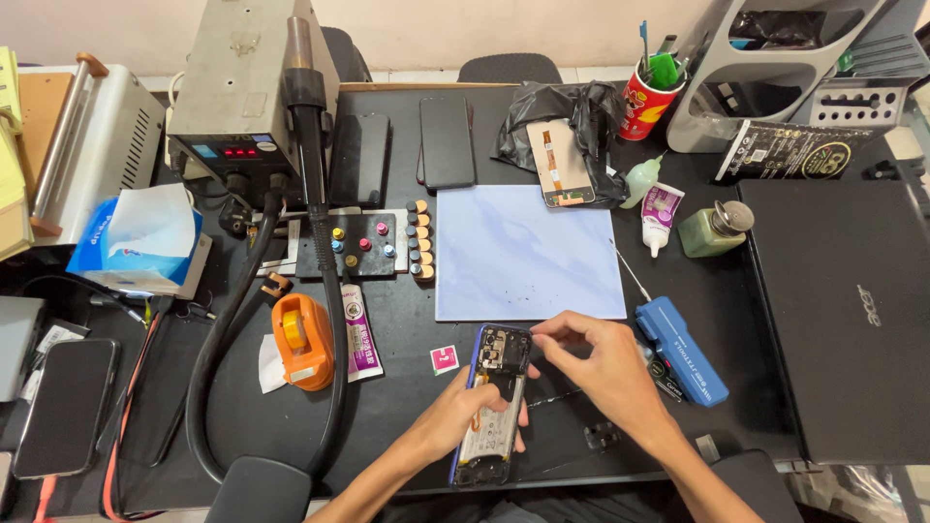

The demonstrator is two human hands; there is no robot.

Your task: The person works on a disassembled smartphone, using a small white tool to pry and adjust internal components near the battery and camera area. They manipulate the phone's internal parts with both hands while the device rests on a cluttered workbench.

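Opened phone [494,407] in left hand [455,412]; right hand [605,363] above.

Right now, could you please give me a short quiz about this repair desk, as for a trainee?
1. True or false: the opened phone lies with its back cover removed.
2. Which hand steadies the phone? A) left hand B) right hand
3. What lies directly beyond the phone on the desk?

Key:
1. True; the battery and board are exposed.
2. A; the right hand's fingers pinch at the phone's top edge.
3. The pale blue work mat.
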